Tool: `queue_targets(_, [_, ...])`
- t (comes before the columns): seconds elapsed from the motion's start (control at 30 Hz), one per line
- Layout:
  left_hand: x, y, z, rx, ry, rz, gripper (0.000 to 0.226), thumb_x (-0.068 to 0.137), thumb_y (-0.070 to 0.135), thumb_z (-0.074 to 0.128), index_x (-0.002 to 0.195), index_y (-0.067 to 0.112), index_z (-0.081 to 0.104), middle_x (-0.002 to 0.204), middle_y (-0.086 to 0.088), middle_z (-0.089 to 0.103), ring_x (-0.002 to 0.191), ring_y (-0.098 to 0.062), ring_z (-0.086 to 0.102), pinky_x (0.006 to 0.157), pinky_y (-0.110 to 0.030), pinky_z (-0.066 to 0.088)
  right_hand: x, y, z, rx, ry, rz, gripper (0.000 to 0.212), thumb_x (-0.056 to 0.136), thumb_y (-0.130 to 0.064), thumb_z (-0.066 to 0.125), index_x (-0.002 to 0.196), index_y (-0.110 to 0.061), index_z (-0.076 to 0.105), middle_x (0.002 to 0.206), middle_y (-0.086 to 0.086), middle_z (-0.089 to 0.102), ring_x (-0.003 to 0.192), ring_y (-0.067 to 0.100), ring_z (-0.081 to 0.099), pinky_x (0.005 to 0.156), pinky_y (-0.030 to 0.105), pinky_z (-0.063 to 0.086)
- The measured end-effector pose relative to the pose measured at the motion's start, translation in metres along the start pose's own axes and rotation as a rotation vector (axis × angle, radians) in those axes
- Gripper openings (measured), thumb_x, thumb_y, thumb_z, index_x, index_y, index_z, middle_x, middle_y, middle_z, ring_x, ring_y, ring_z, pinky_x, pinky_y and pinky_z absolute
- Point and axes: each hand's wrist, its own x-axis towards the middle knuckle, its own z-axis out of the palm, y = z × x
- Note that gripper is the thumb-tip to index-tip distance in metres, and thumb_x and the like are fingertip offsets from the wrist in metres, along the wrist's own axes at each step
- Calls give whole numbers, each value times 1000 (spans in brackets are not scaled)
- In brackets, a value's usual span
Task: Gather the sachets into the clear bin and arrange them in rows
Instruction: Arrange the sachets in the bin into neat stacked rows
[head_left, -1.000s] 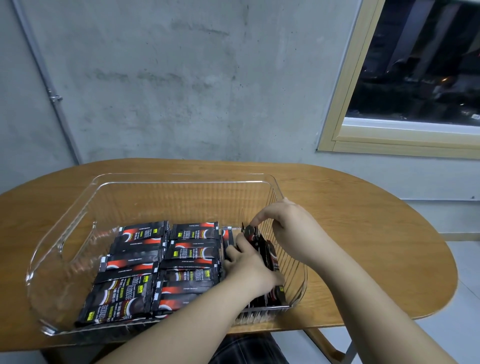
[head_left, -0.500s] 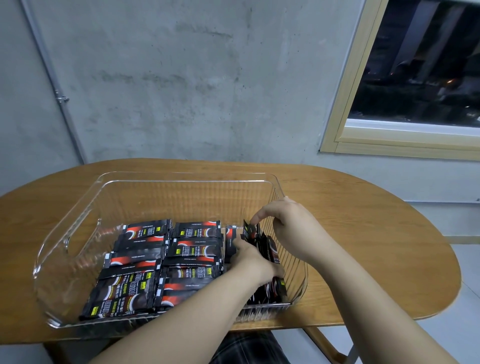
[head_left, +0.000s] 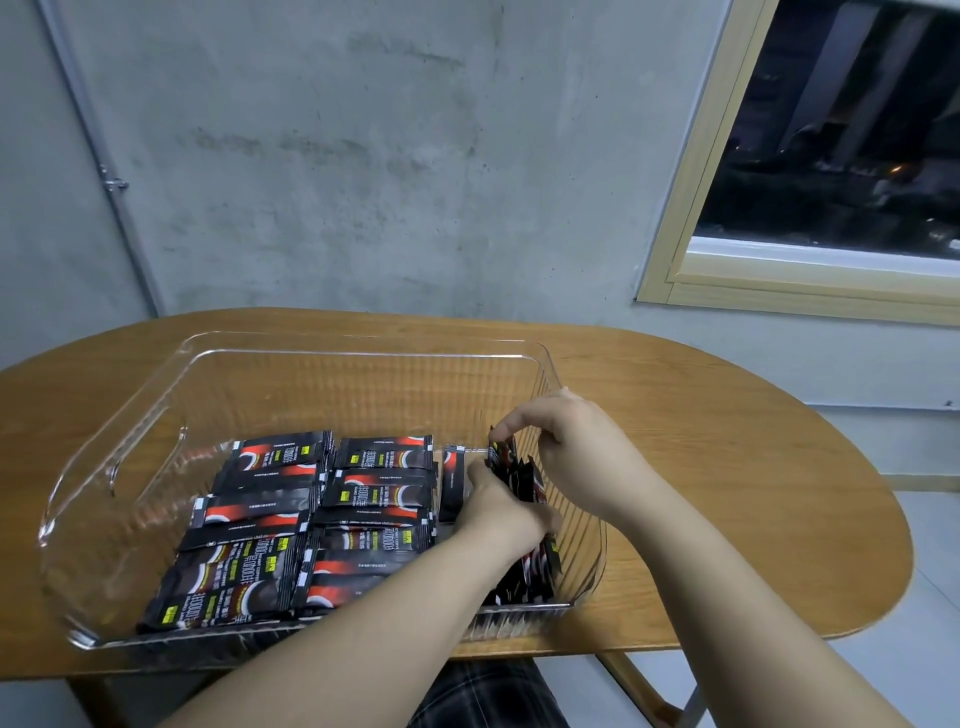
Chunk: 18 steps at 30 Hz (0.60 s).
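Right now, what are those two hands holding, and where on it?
Both grip upright sachets in the clear bin: right hand pinches their top edge, left hand presses their side.

Pretty dim, flat indoor light with a cool greyish cast, and the window (head_left: 841, 145) is dark so nothing's coming in from there. Glare streaks run along the clear bin (head_left: 363, 345) rim, with soft shadows under the arms. Wide-angle lens bends the table (head_left: 727, 441) edge, and the sachets (head_left: 291, 519) print looks smeary.
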Motion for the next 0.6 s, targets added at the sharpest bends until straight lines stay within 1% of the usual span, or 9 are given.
queue_targets(0.07, [1, -2, 2, 4, 46, 14, 88, 80, 22, 64, 145, 21, 5, 110, -3, 55, 87, -21, 55, 83, -32, 50, -1, -1, -1, 21, 3, -3, 60, 77, 17, 38, 101, -26, 71, 102, -9, 54, 117, 14, 46, 81, 21, 34])
queue_targets(0.1, [2, -3, 3, 10, 60, 15, 87, 80, 23, 64, 145, 22, 6, 110, -3, 56, 89, -22, 57, 83, -33, 51, -1, -2, -2, 28, 5, -2, 61, 77, 18, 37, 102, -25, 72, 99, -10, 53, 117, 15, 47, 80, 21, 33])
queue_targets(0.17, [5, -4, 4, 27, 61, 1, 91, 80, 23, 63, 147, 28, 2, 116, -6, 57, 93, -25, 59, 82, -35, 52, -1, -1, -2, 29, 7, 1, 62, 76, 19, 36, 102, -26, 71, 106, -4, 57, 121, 18, 45, 87, 23, 33])
queue_targets(0.23, [7, -3, 4, 25, 57, -7, 93, 81, 23, 63, 148, 31, -1, 122, -8, 55, 92, -24, 58, 76, -32, 50, -1, -1, -2, 25, 10, 0, 62, 77, 19, 36, 102, -26, 71, 117, 1, 60, 125, 18, 42, 92, 20, 30])
queue_targets(0.37, [7, -3, 2, -50, 50, -6, 92, 84, 14, 62, 150, 32, 1, 141, -5, 42, 82, -17, 47, 70, -27, 43, -3, -1, -3, 35, 20, -5, 62, 76, 19, 35, 102, -24, 71, 115, -1, 61, 120, 17, 45, 85, 19, 32])
queue_targets(0.43, [5, -2, 0, -94, 43, 3, 87, 84, 10, 60, 149, 33, 6, 132, -1, 49, 67, -11, 43, 58, -23, 40, -4, -2, -4, 46, 27, -3, 61, 75, 19, 35, 102, -23, 72, 109, -5, 59, 117, 16, 46, 82, 20, 34])
queue_targets(0.47, [3, -1, -1, -110, 46, 6, 85, 84, 8, 60, 148, 33, 11, 118, 3, 53, 63, -7, 40, 53, -22, 37, -5, -2, -5, 54, 34, 1, 61, 76, 18, 35, 102, -23, 72, 105, -7, 55, 114, 15, 48, 79, 20, 35])
queue_targets(0.53, [3, -2, -3, -142, 69, 28, 77, 81, 6, 60, 141, 35, 23, 90, 10, 52, 63, -5, 43, 53, -21, 39, -4, -1, -4, 77, 50, 12, 61, 76, 18, 35, 100, -23, 72, 102, -9, 51, 106, 12, 50, 72, 19, 35])
queue_targets(0.6, [5, -4, -5, -188, 79, 47, 75, 78, 3, 61, 137, 35, 29, 88, 10, 54, 67, -6, 49, 60, -23, 45, -3, 0, -4, 111, 64, 26, 60, 75, 17, 35, 98, -24, 72, 103, -8, 51, 97, 9, 51, 65, 12, 36])
